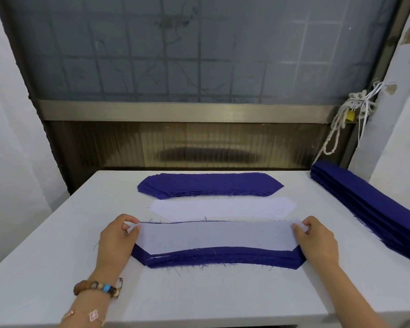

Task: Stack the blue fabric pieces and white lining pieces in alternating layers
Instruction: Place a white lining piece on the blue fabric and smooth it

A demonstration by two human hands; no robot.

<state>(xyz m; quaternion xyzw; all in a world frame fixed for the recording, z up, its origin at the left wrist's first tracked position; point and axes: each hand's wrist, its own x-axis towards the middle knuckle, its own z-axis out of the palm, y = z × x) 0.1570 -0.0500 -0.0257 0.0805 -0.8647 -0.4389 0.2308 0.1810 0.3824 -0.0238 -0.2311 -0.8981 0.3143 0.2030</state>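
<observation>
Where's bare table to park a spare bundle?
Widest bare table: left of the left hand and centre piles. Another strip runs between the working stack and the near edge. Crowded: the centre, where blue pile, white lining pile and working stack sit close; and the right, where the right hand, pinching the top lining, fills the gap beside the long blue stack.

A bracelet (97, 288) of brown wooden beads, broken by pale beads and a single turquoise one, is worn at the wrist of the left hand (115, 235), while a thin chain (68, 314) hung with a pale pink flower charm (93, 316) is seen farther up that forearm.
</observation>
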